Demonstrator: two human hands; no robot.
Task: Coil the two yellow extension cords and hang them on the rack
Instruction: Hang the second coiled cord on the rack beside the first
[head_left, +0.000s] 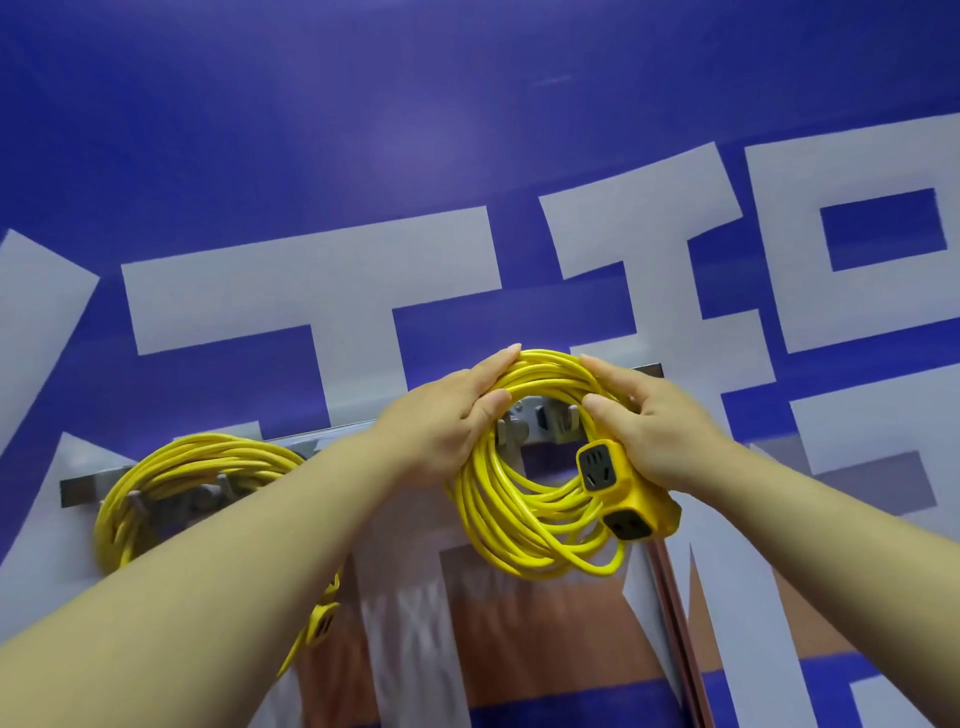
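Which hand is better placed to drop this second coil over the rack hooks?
Probably the left hand: it grips the top of the coil right beside the free hooks. The right hand holds the coil's side by the socket block, so it better steadies.

The blue wall (311, 130) carries oversized pale grey block lettering (311, 270), cropped by the frame edges, so no complete character, word or number can be read. Legible only as shapes: a diagonal stroke at the left edge, a wide horizontal bar at centre left whose vertical stem runs down to the rack (78, 491), and at upper right a box-shaped stroke enclosing a blue rectangle. A second row of pale strokes along the bottom of the frame is blurred and cannot be read.
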